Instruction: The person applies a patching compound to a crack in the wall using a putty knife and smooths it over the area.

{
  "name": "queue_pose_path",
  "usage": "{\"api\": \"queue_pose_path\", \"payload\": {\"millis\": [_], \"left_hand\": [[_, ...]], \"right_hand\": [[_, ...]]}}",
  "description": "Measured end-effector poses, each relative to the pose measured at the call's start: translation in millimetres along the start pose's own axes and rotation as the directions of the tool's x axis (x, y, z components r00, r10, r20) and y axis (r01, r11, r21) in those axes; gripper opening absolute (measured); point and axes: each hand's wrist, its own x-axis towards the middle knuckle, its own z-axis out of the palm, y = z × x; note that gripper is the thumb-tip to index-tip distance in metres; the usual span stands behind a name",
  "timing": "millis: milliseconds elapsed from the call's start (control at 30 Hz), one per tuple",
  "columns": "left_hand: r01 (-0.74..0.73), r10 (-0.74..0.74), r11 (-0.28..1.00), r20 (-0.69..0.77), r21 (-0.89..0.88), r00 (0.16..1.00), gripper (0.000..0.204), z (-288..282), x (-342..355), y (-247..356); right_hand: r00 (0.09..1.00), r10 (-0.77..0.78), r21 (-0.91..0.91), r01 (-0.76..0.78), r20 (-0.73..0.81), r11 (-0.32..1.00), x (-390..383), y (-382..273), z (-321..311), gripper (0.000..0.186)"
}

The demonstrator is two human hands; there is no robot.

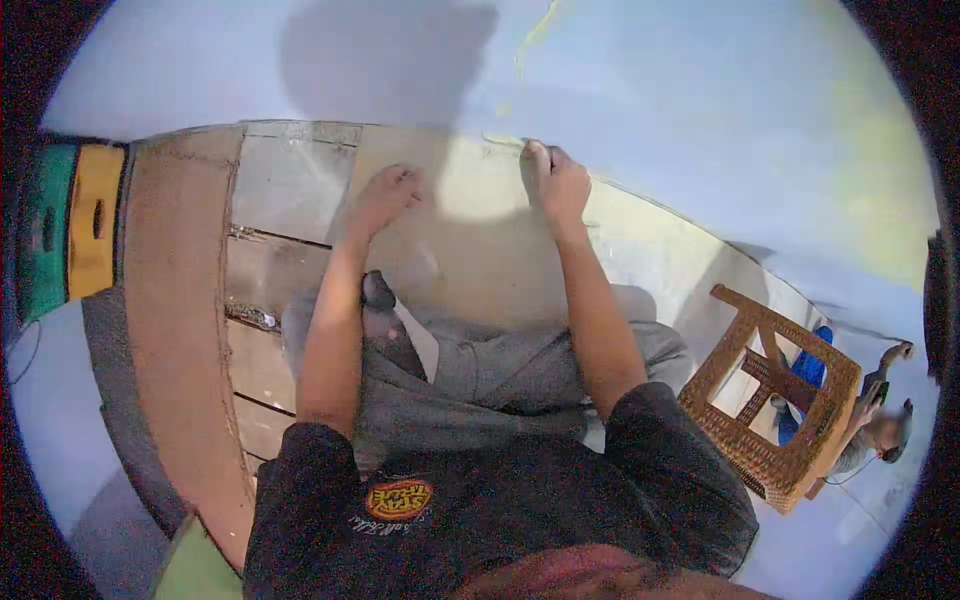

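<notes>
My left hand [388, 197] hovers over the floor in front of my knees. Its fingers are loosely curled and a little apart, and I make out nothing held in them. At the foot of the pale wall [680, 110], my right hand [560, 185] is closed, with thumb and fingertips pressed together against the surface. Whatever it may grip is too small or hidden to name. Just left of those fingertips runs a yellowish rough patch [503, 139] along the wall's lower edge. A thin yellow streak [530, 45] rises above it.
I sit with folded legs [490, 370] on a floor of worn boards [275, 270]. A woven stool frame [740, 400] lies tilted at my right; beyond it another person [860, 435] sits. Green and yellow drawers [92, 225] stand far left, beside a long brown board [180, 280].
</notes>
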Motion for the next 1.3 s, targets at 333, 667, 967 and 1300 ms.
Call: {"api": "queue_pose_path", "payload": {"millis": [333, 667, 967, 1300], "left_hand": [[-0.141, 0.149, 0.977, -0.039, 0.161, 0.988, 0.038, 1, -8, -4], [-0.041, 0.033, 0.994, -0.081, -0.098, 0.996, 0.042, 8, -6, -8], [-0.164, 0.164, 0.986, -0.028, -0.015, 0.986, 0.040, 3, -3, -20], [-0.219, 0.226, 0.944, 0.000, 0.247, 0.974, 0.033, 9, -1, -31]], "right_hand": [[1.000, 0.020, 0.027, -0.021, 0.022, 0.999, 4, 3, 3, 0.049], [0.993, -0.045, -0.057, 0.039, -0.113, 0.998, 0, 20, 21, 0.049], [0.995, 0.085, 0.081, -0.089, 0.055, 0.993, 4, -7, -1, 0.053], [0.987, 0.051, 0.056, -0.060, 0.156, 0.997, 7, -6, 5, 0.059]]}}
